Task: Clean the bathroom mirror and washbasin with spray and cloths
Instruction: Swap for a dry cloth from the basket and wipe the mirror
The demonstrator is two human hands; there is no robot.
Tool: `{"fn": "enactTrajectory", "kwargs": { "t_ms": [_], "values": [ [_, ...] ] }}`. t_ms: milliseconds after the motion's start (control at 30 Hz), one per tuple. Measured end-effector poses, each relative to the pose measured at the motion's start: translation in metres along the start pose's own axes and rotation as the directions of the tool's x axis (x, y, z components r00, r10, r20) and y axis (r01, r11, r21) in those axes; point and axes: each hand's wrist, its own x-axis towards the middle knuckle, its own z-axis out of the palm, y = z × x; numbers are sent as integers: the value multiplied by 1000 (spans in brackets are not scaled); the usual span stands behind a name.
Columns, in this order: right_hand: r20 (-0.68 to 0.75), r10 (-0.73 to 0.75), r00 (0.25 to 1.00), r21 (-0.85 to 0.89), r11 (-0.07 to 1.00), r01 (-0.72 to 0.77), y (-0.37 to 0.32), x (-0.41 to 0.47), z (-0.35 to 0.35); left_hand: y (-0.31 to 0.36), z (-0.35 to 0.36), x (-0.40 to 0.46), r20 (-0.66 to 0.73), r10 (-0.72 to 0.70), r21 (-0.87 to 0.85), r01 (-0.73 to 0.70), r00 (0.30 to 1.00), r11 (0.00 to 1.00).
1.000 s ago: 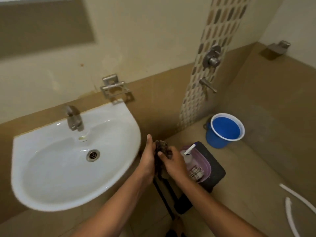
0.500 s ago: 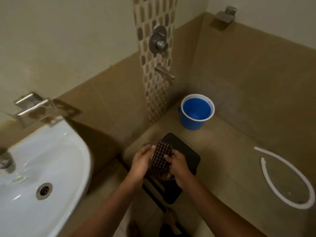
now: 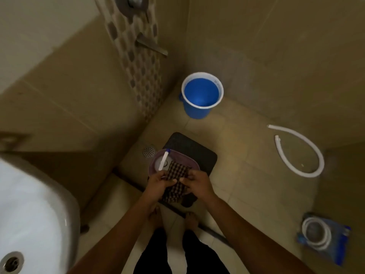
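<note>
**Q:** Fingers of both hands: what is their state?

**A:** Fingers of the left hand (image 3: 161, 182) are curled round the left edge of the checked cloth (image 3: 176, 180), thumb on top. Fingers of the right hand (image 3: 198, 183) pinch the cloth's right edge. The cloth is bunched between the two hands, its far end hanging over the bowl.

**Q:** Location of the cloth relative to other items?

**A:** It is held above the near rim of a purple bowl (image 3: 192, 162). The bowl stands on a dark mat (image 3: 197, 148) on the tiled floor. Inside the bowl stands a spray bottle (image 3: 164, 161), seen from above, with its white nozzle pointing away from the person. Whether the cloth touches the bottle cannot be determined.

**Q:** Location of the washbasin?

**A:** The white washbasin (image 3: 35, 204) occupies the lower left corner of the view, well apart from the hands. Its drain (image 3: 11, 263) shows at the bottom edge.

**Q:** Other items present?

**A:** A blue bucket (image 3: 201, 95) stands in the corner beyond the mat. A floor drain (image 3: 149, 151) lies just beside the bowl's left side. A white hose (image 3: 304, 153) lies curved on the floor to the right. A blue packet holding a coiled hose (image 3: 323, 236) lies at lower right. A wall tap (image 3: 151, 44) projects from the patterned tile strip above. The person's bare feet (image 3: 173, 217) are below the hands.
</note>
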Motion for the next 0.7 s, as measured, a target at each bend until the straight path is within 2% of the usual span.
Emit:
{"fn": "enactTrajectory", "kwargs": {
  "t_ms": [133,167,233,300,400,433,567,633,700],
  "values": [
    [-150,8,989,-116,993,-25,14,26,-3,-5,-13,21,19,-12,-40,13,1000,999],
    [-200,-8,980,-203,979,-33,19,36,-5,-7,-17,27,20,-15,-47,16,1000,999],
    [-206,-43,978,-416,908,-48,28,54,-5,-14,-23,40,9,-15,-48,16,1000,999],
    [-127,-31,991,-589,807,-50,34,70,1,-22,-26,49,-7,-27,-61,26,1000,998],
    [-4,126,992,-673,733,-96,45,99,12,-35,-29,62,-6,-44,-90,43,999,995],
    [34,129,991,-692,719,-70,50,108,16,-37,-29,64,1,-38,-99,38,999,994],
    [116,5,993,-835,542,95,75,141,27,-51,-30,76,9,-19,-119,20,1000,993],
    [264,-34,964,-887,384,256,84,154,29,-58,-31,81,14,-12,-133,14,1000,991],
    [374,-7,927,-905,214,367,92,167,29,-61,-32,83,13,-5,-147,7,1000,989]
  ]
}}
